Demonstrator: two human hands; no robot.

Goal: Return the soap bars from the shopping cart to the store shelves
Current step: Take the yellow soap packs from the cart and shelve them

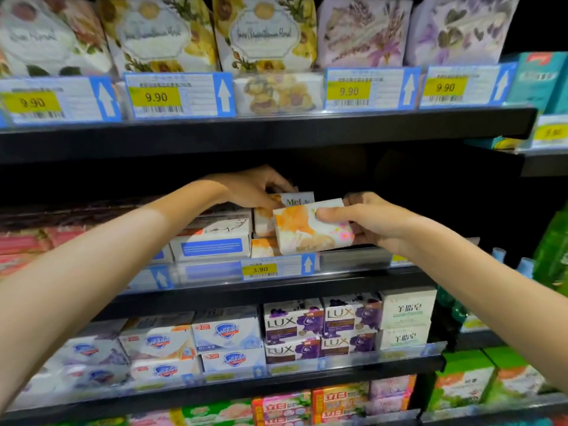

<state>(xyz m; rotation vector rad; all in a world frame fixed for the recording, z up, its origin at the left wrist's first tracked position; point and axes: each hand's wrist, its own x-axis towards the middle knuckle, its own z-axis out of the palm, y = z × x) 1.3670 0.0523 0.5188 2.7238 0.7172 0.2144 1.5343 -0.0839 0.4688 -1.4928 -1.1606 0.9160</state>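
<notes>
Now the right hand [378, 222] grips one soap bar [302, 233]; left hand [252, 192] fingers [278, 179] clasp the upper of two stacked bars [264, 222].

Right of the 3.90 price tag [259, 269], the middle shelf [353, 285] gapes dark behind its clear rail [362, 256], so there's room to reach in! Above the tag, stacked orange boxes [263, 221] block, a held soap bar [304, 232] in front; left of it, white-blue boxes [212, 242]; overhead, the upper shelf [276, 130] caps it.
</notes>
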